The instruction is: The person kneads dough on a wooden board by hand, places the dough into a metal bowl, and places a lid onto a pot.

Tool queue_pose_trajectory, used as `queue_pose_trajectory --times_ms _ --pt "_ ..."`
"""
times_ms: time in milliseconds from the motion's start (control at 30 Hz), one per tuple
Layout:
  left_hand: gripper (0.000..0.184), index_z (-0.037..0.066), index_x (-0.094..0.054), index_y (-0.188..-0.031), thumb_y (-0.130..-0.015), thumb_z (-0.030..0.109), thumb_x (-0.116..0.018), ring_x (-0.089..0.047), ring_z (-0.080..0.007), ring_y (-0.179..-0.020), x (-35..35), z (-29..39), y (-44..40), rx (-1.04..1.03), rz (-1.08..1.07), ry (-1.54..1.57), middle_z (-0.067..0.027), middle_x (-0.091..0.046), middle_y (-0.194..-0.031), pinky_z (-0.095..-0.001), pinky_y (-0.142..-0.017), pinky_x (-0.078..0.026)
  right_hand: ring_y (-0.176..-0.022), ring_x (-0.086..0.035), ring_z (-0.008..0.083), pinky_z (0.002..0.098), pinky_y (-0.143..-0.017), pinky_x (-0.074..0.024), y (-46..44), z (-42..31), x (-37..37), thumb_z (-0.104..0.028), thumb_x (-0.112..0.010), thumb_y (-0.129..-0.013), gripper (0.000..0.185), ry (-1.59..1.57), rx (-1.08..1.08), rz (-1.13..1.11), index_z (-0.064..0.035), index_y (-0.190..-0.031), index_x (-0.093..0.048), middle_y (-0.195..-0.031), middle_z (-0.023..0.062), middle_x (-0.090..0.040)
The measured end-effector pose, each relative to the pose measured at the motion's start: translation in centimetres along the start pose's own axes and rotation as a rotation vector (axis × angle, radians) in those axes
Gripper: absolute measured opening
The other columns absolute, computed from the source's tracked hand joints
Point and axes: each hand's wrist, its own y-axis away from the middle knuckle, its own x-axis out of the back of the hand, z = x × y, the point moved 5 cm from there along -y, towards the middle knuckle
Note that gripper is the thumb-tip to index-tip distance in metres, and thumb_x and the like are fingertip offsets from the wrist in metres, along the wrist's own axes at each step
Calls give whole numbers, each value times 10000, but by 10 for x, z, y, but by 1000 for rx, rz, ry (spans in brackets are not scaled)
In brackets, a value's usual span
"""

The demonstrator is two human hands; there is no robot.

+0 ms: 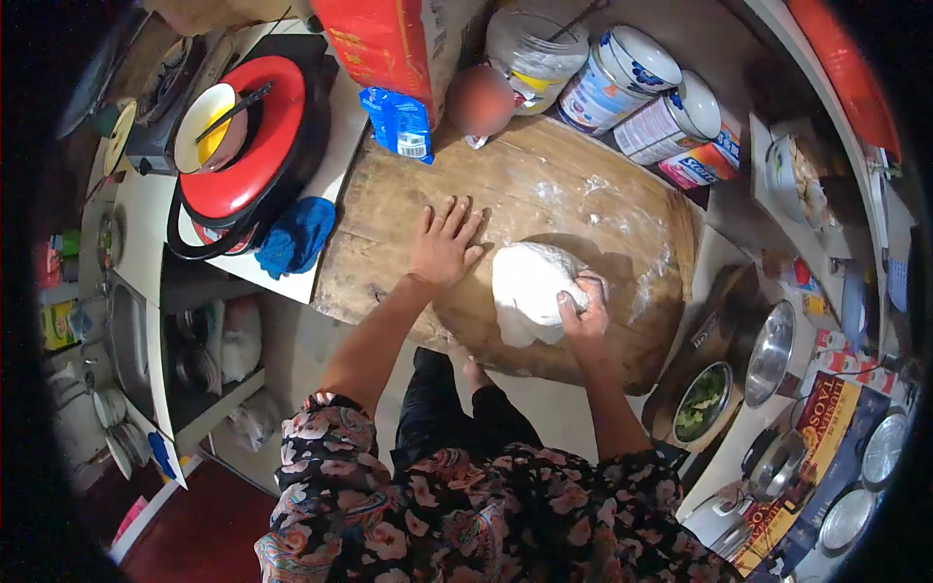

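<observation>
A pale lump of dough (pixel 530 287) rests on the floured wooden board (pixel 389 185), right of its middle. My right hand (pixel 586 313) is closed on the dough's right side, with fingers curled over its edge and pressing in. To the left of the dough, my left hand (pixel 449 243) lies flat on the board with its fingers spread and nothing in it. A small gap of bare wood separates the left thumb from the dough. The dough's underside is hidden.
Along the board's back edge stand a red bag (pixel 374 49), a blue packet (pixel 398 121), a plastic jar (pixel 535 58) and tins topped with bowls (pixel 637 58). A red-lidded pan (pixel 277 136) and blue cloth (pixel 296 238) are left; a bowl of greens (pixel 702 400) is right.
</observation>
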Motion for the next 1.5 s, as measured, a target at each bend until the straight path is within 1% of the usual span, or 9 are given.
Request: queue_pose_trajectory --times_ms 600,733,833,933,1033,1133,1200,1367,1500 --pt "590 145 -408 -1381 -870 425 -501 -296 -329 -1346 -4 15 0 -231 -146 -323 -69 -332 -1471 -571 -1080 -184 -1022 -521 368 419 -897 -424 -9 -12 -3 -158 -661 -784 333 175 101 -4 23 -1036 -539 -1095 210 -533" --pt "480 147 -474 -1332 -898 351 -505 -364 -307 -1311 16 27 35 -252 -38 -29 -107 -415 -1413 -492 -1081 -245 -1020 -528 361 405 -907 -416 -12 -8 -14 -137 -633 -818 290 134 186 49 22 -1040 -536 -1093 207 -538" --pt "372 33 -575 -1200 -937 262 -447 -523 -380 -1130 47 36 28 239 215 926 -230 -568 -1194 -396 -983 -392 -1041 -516 365 406 -918 -405 -20 -10 -25 -132 -610 -842 268 42 202 -29 33 -1037 -529 -1108 213 -528" --pt "394 26 -537 -1242 -926 246 -451 -472 -391 -1184 34 69 16 324 309 1176 -241 -527 -1240 -424 -1005 -362 -1056 -510 365 410 -924 -400 -22 -14 -32 -142 -588 -845 277 74 243 -77 35 -1046 -517 -1122 216 -522" --pt "451 8 -443 -1298 -931 264 -385 -386 -434 -1233 40 102 21 267 394 703 -255 -455 -1302 -486 -1065 -261 -1099 -472 374 487 -960 -340 -20 -25 -32 -226 -575 -808 367 115 258 -16 -16 -1104 -524 -1180 184 -508" --pt "493 21 -421 -1318 -934 323 -356 -396 -421 -1220 18 100 28 323 491 619 -235 -455 -1306 -487 -1052 -270 -1155 -435 385 515 -1008 -293 -27 -30 -40 -263 -555 -805 465 199 278 -10 -36 -1205 -486 -1250 170 -479" --pt "547 52 -433 -1328 -840 296 -485 -368 -416 -1248 9 91 15 353 465 688 -194 -453 -1307 -526 -1053 -249 -1179 -425 383 511 -1023 -277 -42 -30 -49 -306 -555 -803 476 352 320 -70 -51 -1201 -505 -1259 159 -479" --pt "498 95 -475 -1281 -825 290 -518 -367 -340 -1278 14 59 -40 375 421 399 -128 -480 -1298 -584 -1047 -230 -1015 -529 344 481 -845 -399 -104 -16 -70 -413 -578 -774 452 417 276 23 -104 -1104 -571 -1121 130 -572" --pt "472 119 -488 -1273 -825 257 -546 -370 -315 -1288 20 34 -89 368 346 283 -97 -485 -1305 -558 -1055 -241 -1007 -554 345 459 -844 -425 -152 -1 -89 -431 -599 -755 481 493 85 -71 -91 -1095 -592 -1073 163 -600"
